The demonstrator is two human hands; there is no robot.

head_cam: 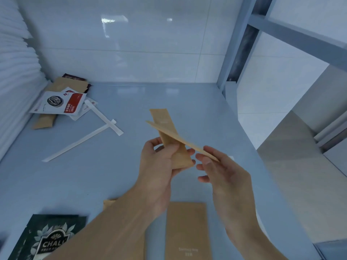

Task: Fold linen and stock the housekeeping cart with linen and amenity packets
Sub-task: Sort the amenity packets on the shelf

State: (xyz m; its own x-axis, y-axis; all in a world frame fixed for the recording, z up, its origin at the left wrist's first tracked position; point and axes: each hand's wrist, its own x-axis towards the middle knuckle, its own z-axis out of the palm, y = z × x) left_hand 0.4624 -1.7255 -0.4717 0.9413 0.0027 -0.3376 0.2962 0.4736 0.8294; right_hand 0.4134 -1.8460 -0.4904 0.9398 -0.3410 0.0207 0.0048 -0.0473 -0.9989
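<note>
Over the middle of the pale blue cart shelf (116, 177), my left hand (159, 166) grips a long kraft-paper amenity packet (165, 124) that points away from me. My right hand (221, 173) pinches the near end of a second thin kraft packet (180, 137), which lies edge-on and crosses over the first. A stack of folded white linen (16, 76) fills the shelf's left side. Near the front edge lie a wider kraft packet (185, 229) and a dark green tea sachet (50, 239).
At the back left lies a loose pile of white-and-red coffee sachets (60, 104) and kraft packets (65, 85). Two long white paper-wrapped sticks (105, 117) lie crossed beside it. The cart's grey frame post (232, 45) stands at the right; a white tiled wall (131, 44) closes the back.
</note>
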